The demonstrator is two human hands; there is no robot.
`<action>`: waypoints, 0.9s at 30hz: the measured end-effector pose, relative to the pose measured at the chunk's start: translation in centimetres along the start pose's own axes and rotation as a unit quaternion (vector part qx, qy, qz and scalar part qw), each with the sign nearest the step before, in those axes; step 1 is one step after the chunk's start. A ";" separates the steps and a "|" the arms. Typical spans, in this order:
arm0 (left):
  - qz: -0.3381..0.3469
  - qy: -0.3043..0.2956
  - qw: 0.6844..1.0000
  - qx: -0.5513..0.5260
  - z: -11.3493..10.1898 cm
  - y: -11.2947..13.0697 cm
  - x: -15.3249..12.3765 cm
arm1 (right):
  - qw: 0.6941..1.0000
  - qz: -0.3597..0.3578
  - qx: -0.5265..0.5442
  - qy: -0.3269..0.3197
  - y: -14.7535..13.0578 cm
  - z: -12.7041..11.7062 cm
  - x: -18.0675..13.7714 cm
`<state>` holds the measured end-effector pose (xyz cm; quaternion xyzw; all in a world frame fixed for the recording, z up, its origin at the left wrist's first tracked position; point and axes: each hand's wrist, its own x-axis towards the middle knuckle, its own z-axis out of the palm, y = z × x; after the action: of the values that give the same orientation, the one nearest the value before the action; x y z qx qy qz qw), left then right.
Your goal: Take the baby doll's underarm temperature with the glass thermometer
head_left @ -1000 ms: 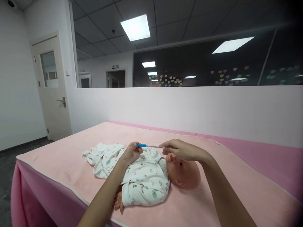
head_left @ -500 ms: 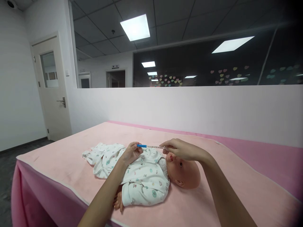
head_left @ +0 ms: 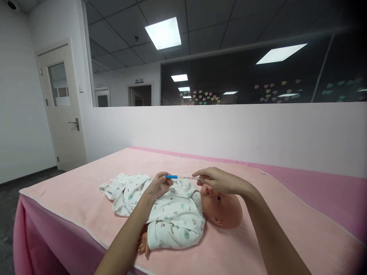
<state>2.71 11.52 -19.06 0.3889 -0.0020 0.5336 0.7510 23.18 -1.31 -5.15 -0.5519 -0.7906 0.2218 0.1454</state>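
A thin thermometer with a blue end [head_left: 172, 177] and a clear, marked stem lies level between my hands. My left hand [head_left: 159, 186] pinches the blue end. Around the clear end close the thumb and fingers of my right hand [head_left: 218, 179], its index finger stretched along the stem; the tip there is hidden. Beneath them a baby doll [head_left: 225, 212] lies on its back, head to the right. It wears a white printed sleepsuit [head_left: 177, 221], and one doll hand [head_left: 143, 244] shows beside my left forearm.
The doll rests on a bed or table with a peach-pink cover [head_left: 86, 191] edged in white. Darker pink cloth [head_left: 51, 236] hangs at the near left side. Behind stands a white wall [head_left: 229, 130] with a wide window. A door [head_left: 61, 114] is at the left.
My right index finger has straightened and reaches slightly further left over the stem. My left hand and the doll stay in place.
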 end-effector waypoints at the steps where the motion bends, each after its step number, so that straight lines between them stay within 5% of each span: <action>1: 0.000 0.001 1.000 0.000 0.0 0.0 0.0 | 1.000 0.000 0.000 0.000 0.0 0.0 0.0; 27: -0.014 -0.014 1.000 0.010 1.3 0.5 -0.4 | 0.999 0.008 0.043 -0.003 -0.4 0.1 -0.2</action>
<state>2.68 10.54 -18.06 0.4040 -0.0020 0.5175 0.7543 22.94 -1.65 -5.00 -0.5506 -0.7765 0.2580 0.1654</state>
